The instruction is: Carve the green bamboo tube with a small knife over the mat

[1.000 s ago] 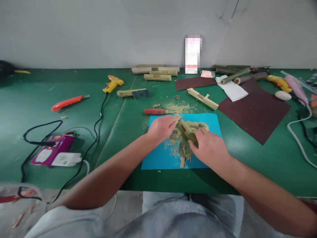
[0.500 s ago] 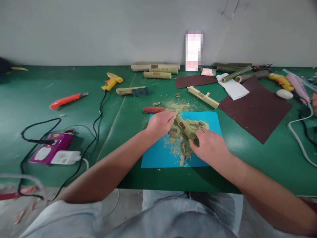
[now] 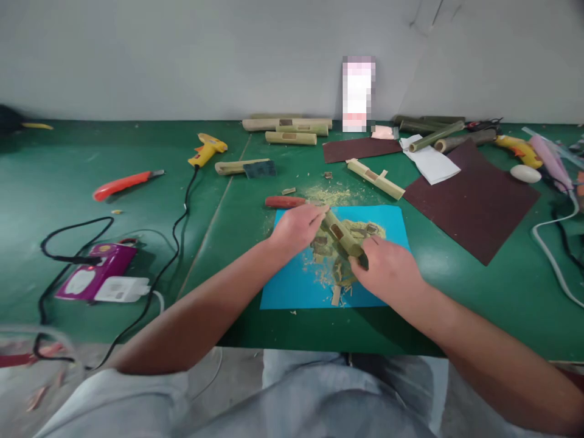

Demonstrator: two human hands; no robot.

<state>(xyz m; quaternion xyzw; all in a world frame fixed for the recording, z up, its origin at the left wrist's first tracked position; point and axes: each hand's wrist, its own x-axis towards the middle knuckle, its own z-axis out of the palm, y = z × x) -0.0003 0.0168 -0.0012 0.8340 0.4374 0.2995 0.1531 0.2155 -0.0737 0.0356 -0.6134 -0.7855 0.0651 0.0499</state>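
Over the blue sheet point(image 3: 283, 292), a bamboo tube point(image 3: 342, 235) slants from eleven toward five o'clock, its cut window facing up. The left hand point(image 3: 298, 226) is clamped on the eleven o'clock end, the right hand point(image 3: 389, 265) on the five o'clock end. Shavings point(image 3: 338, 274) lie beneath and around it. From the tube, a red-handled tool point(image 3: 285, 202) lies at ten o'clock, with a glue gun point(image 3: 207, 149) farther out that way, and a bamboo piece point(image 3: 370, 176) at one.

Purple power strip point(image 3: 99, 271), glue gun point(image 3: 208, 148)
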